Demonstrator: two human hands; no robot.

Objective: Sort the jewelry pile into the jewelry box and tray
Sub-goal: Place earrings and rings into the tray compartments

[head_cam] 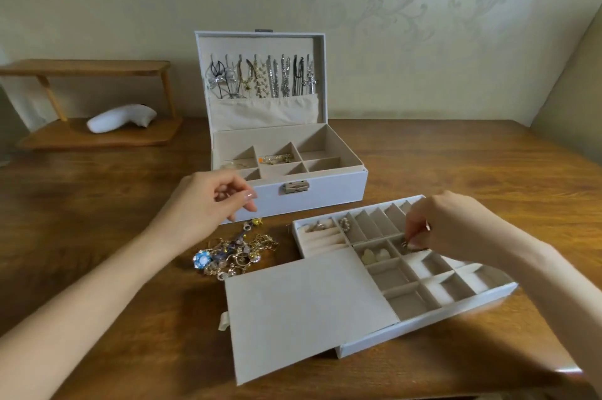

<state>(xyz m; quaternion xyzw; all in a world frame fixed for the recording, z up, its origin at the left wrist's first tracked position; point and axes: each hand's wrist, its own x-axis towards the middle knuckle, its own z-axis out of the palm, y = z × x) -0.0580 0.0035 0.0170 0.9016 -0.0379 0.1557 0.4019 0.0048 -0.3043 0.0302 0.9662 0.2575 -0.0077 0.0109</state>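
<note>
On the wooden surface (97,236), the right hand (456,223) pinches a small metal piece (405,244) over a compartment of the near tray (423,324), the left hand (208,200) hovers loosely curled, empty, above the jewelry pile (237,253), and the jewelry box (325,191) stands open behind.

Left hand (211,204) just hovers palm-down, fingers loosely curled, thumb near the index fingertip. Right hand (449,223), off to its right, points its fingertips (411,241) down and pinches a small metal piece (405,245) between them.
</note>
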